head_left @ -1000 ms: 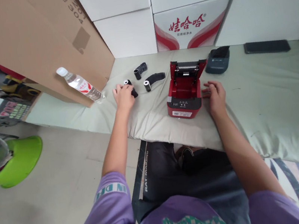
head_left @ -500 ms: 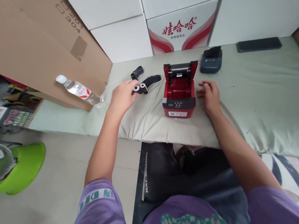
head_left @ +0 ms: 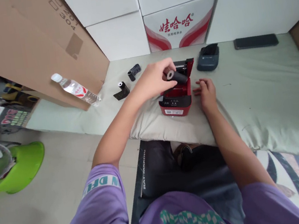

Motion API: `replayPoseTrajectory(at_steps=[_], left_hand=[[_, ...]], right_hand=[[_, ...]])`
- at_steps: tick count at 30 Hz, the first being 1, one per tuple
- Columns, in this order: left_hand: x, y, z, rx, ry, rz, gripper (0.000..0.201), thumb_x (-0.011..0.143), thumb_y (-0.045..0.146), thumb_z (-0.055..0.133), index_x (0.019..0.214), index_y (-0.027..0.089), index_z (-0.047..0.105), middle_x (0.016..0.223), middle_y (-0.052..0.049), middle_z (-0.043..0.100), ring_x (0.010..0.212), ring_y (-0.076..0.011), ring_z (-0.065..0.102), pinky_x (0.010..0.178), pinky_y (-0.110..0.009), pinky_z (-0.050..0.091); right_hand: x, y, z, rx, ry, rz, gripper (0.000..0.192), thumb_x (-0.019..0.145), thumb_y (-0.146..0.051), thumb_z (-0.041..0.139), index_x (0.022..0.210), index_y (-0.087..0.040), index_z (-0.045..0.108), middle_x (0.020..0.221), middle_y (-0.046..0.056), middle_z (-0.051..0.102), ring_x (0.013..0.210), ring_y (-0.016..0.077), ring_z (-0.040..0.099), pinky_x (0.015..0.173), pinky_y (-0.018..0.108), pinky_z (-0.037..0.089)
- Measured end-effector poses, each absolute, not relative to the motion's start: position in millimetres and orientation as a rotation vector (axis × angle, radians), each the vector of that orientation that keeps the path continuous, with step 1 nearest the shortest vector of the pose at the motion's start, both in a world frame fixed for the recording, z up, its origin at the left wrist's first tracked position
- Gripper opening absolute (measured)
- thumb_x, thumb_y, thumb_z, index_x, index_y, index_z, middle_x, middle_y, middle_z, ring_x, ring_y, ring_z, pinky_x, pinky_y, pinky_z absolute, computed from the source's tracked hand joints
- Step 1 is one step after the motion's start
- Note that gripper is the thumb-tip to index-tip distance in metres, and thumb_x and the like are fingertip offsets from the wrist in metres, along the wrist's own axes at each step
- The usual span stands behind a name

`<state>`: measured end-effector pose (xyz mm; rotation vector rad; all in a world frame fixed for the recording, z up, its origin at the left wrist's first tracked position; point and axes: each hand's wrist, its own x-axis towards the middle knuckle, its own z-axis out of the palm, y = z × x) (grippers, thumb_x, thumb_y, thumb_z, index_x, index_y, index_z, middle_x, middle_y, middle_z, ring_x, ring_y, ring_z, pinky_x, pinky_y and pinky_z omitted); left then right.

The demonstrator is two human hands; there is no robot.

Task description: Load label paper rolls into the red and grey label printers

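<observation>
Head camera view looks down on a padded bench top, which I call the desk [head_left: 258, 83]. The left arm reaches forward and to the right, so that the left hand [head_left: 157, 76] is over the red printer [head_left: 177, 110], near the front edge of the desk. This hand is closed to the width of a black roll [head_left: 180, 77], with the thumb on the near side and the bent fingers on the far side. The roll is at the mouth of the printer; whether it touches inside, I cannot tell. Its pale core end faces left, and its long axis goes from left to right, the right end being a little lower in the view. The printer has its lid raised at the back, and its labelled front looks to the front edge of the desk. The right hand [head_left: 207, 93] rests just beside the printer's right wall, fingers loosely bent and apart, holding nothing. A second roll [head_left: 124, 89] stands upright toward the desk's left end, its black strip spread to the left.
</observation>
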<state>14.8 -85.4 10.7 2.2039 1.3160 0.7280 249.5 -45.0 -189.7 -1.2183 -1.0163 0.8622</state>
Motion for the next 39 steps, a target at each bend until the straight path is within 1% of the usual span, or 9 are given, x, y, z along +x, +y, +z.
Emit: replayPoseTrajectory(at_steps=[6,12,14,17,22,25,32,36,39], left_hand=[[-5.0,-63.5,-39.9,1.474,1.111,0.882,0.039,0.079,0.033,0.092,0.096,0.020,0.059,0.092,-0.002,0.072,0.079,-0.0144,0.073,0.074,-0.033,0.064],[-34.3,-69.6,-36.4,1.463,1.018,1.063,0.048,0.090,0.070,0.069,0.104,0.025,0.060,0.103,-0.007,0.074,0.084,-0.0193,0.074,0.062,-0.032,0.054],[-29.5,-70.7,-36.1,1.553,1.023,0.987,0.050,0.083,0.068,0.077,0.100,0.024,0.060,0.099,-0.007,0.074,0.084,-0.0202,0.073,0.066,-0.033,0.053],[-14.5,-64.8,-42.5,1.825,1.088,0.834,0.043,0.072,0.045,0.091,0.094,0.021,0.063,0.092,-0.004,0.074,0.087,-0.0197,0.073,0.076,-0.033,0.054],[1.7,-45.7,-55.3,2.251,1.313,0.610,0.022,0.071,0.016,0.084,0.088,0.020,0.070,0.084,-0.001,0.074,0.083,-0.0197,0.070,0.080,-0.033,0.050],[6.3,-38.2,-59.0,2.357,1.415,0.460,0.020,0.075,0.018,0.085,0.093,0.021,0.077,0.088,-0.003,0.077,0.087,-0.0231,0.070,0.081,-0.036,0.050],[18.8,-27.4,-52.4,2.567,1.501,0.301,0.024,0.071,0.019,0.093,0.093,0.024,0.087,0.100,-0.009,0.078,0.123,-0.0380,0.063,0.103,-0.048,0.048],[15.3,-25.4,-49.0,2.593,1.495,0.269,0.014,0.073,0.021,0.090,0.087,0.022,0.086,0.098,-0.010,0.078,0.119,-0.0375,0.065,0.103,-0.048,0.048],[0.6,-29.8,-53.3,2.496,1.377,0.425,0.015,0.077,0.026,0.088,0.092,0.025,0.087,0.098,-0.007,0.081,0.109,-0.0315,0.068,0.099,-0.045,0.050]], right_hand=[[247.3,-44.0,-189.4,-1.227,-1.022,0.858,0.045,0.092,-0.066,0.058,0.113,-0.027,0.062,0.112,0.004,0.072,0.073,0.0136,0.069,0.061,0.028,0.053],[246.8,-41.0,-191.2,-1.246,-1.019,0.857,0.048,0.092,-0.071,0.058,0.111,-0.027,0.062,0.112,0.006,0.073,0.072,0.0151,0.067,0.063,0.032,0.056],[246.9,-40.6,-191.1,-1.255,-1.021,0.850,0.047,0.092,-0.070,0.058,0.109,-0.027,0.063,0.109,0.005,0.073,0.071,0.0154,0.067,0.062,0.032,0.056],[246.9,-40.5,-190.5,-1.249,-1.019,0.845,0.045,0.090,-0.069,0.059,0.107,-0.027,0.063,0.106,0.005,0.073,0.070,0.0155,0.067,0.061,0.031,0.055],[246.3,-40.8,-190.2,-1.238,-1.016,0.842,0.045,0.090,-0.069,0.060,0.107,-0.027,0.062,0.104,0.003,0.074,0.069,0.0148,0.066,0.061,0.031,0.053],[246.0,-41.3,-190.0,-1.252,-1.016,0.845,0.046,0.089,-0.069,0.059,0.107,-0.027,0.062,0.102,0.003,0.074,0.068,0.0147,0.066,0.061,0.031,0.052],[246.1,-42.5,-189.2,-1.250,-1.045,0.840,0.044,0.091,-0.069,0.058,0.106,-0.028,0.062,0.102,0.003,0.072,0.070,0.0155,0.066,0.065,0.032,0.052],[246.6,-42.6,-187.8,-1.259,-1.039,0.841,0.049,0.089,-0.073,0.057,0.106,-0.027,0.061,0.102,0.003,0.072,0.069,0.0152,0.065,0.063,0.032,0.052],[246.4,-43.3,-187.5,-1.254,-1.028,0.847,0.047,0.090,-0.071,0.058,0.106,-0.027,0.062,0.101,0.003,0.072,0.067,0.0146,0.064,0.062,0.031,0.051]])
